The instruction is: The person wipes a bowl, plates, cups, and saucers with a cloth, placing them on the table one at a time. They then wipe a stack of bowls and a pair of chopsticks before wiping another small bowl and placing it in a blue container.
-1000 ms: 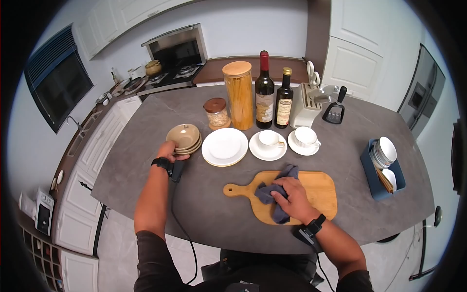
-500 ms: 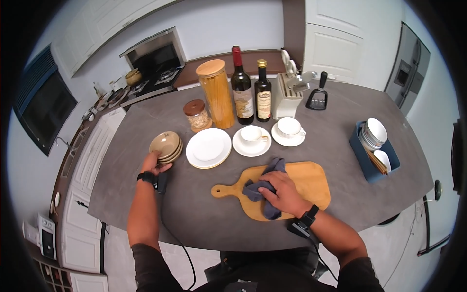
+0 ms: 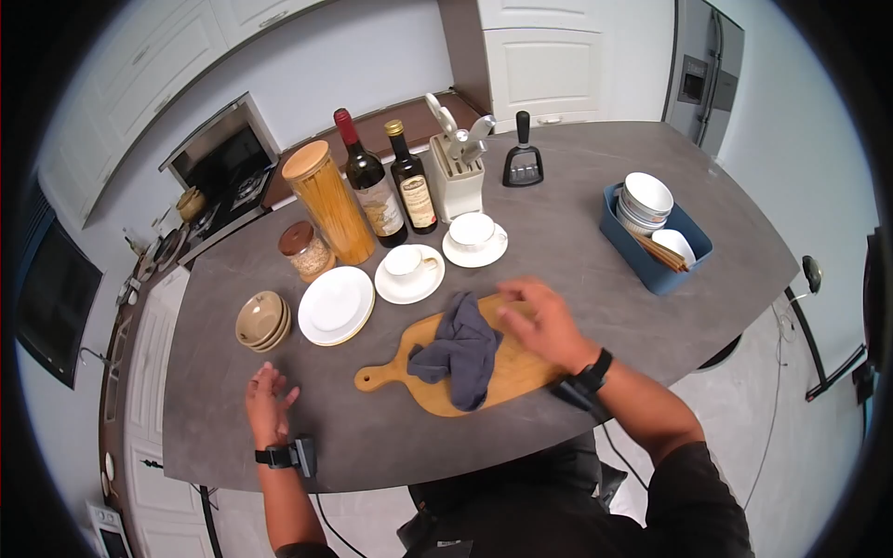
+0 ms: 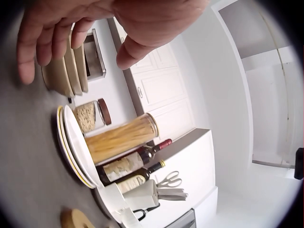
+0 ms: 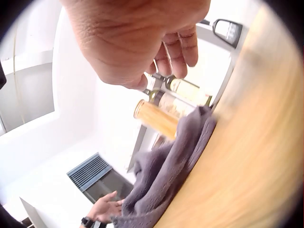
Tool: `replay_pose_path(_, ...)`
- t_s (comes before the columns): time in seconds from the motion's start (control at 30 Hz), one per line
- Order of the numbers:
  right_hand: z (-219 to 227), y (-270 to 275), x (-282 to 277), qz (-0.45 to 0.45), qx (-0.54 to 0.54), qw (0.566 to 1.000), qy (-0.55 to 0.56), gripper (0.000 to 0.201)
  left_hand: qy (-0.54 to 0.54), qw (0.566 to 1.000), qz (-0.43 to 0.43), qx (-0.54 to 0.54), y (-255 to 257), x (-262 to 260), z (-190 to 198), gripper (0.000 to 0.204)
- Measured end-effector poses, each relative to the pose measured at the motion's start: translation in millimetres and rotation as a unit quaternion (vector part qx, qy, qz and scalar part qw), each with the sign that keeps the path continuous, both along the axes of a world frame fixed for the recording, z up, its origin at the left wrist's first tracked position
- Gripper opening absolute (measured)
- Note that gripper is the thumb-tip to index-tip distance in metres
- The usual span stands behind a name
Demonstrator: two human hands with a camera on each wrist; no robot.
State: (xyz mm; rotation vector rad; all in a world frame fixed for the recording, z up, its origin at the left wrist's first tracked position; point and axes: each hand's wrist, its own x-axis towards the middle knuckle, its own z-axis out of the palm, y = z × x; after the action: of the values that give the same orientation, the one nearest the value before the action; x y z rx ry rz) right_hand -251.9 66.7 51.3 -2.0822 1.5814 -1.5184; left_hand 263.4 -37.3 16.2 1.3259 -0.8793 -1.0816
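Fingers (image 5: 176, 61) on the right hand (image 3: 547, 327) are loosely bent with nothing in them, hanging over the wooden cutting board (image 3: 513, 365). Left hand (image 3: 268, 407) is much the same: fingers slack, a gap to the thumb, no grip on anything. Nearest to it are the tan bowls (image 3: 259, 321), at its 12 o'clock and apart from it.

Put the gray cloth (image 3: 458, 352) at the clock's centre: it lies crumpled on the board, right hand between 2 and 3, left hand past 8, bowls at 9, white plates (image 3: 335, 307) at 10, blue bin (image 3: 628, 251) at 2.

My guess on the layout: bowls and plates are stacked to eat less desk (image 3: 326, 409). The pasta jar (image 3: 330, 205) and dark bottles (image 3: 374, 191) stand toward the far side, 10 to 12, probably so nothing tall blocks reach. Board handle points around 9, likely because the cloth needs the wide part. Bunched up like that, it should be an easy handful.
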Motion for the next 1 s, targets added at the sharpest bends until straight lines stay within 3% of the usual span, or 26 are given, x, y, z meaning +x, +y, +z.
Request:
replay_pose_path(0.13,-10,27,-83,-0.176,0.036,0.983,-0.023,0.026,0.051,0.997,-0.053,0.001,12,-51,0,0.043)
replay_pose_path(0.27,4,86,-138,-0.310,-0.053,0.948,0.055,0.020,0.094,0.992,-0.088,0.013,11,-80,-6,0.041)
replay_pose_path(0.33,6,109,-171,-0.372,-0.106,0.922,0.038,0.019,0.111,0.989,-0.093,0.021,6,-87,-17,0.038)
replay_pose_path(0.4,11,123,-209,-0.419,-0.091,0.898,-0.097,0.031,0.133,0.985,-0.106,-0.005,-2,-91,-33,0.034)
replay_pose_path(0.43,15,126,-225,-0.419,-0.091,0.898,-0.096,0.031,0.134,0.985,-0.106,-0.004,-2,-96,-33,0.034)
replay_pose_path(0.5,20,127,-254,-0.499,-0.004,0.847,-0.186,0.050,0.098,0.988,-0.120,-0.025,-2,-110,-30,0.026)
replay_pose_path(0.53,18,129,-268,-0.495,-0.006,0.849,-0.184,0.050,0.101,0.988,-0.117,-0.028,-1,-112,-35,0.026)
replay_pose_path(0.6,12,118,-300,-0.439,0.141,0.834,-0.304,0.066,0.011,0.987,-0.146,-0.070,-5,-119,-49,0.021)
replay_pose_path(0.67,5,103,-309,-0.401,0.117,0.851,-0.318,0.059,0.001,0.985,-0.155,-0.075,1,-130,-44,0.021)
replay_pose_path(0.73,0,92,-313,-0.394,0.136,0.859,-0.297,0.044,-0.104,0.971,-0.198,-0.077,15,-142,-32,0.025)
replay_pose_path(1.0,-4,80,-295,-0.384,0.167,0.867,-0.270,0.030,-0.080,0.962,-0.233,-0.116,1,-149,-52,0.018)
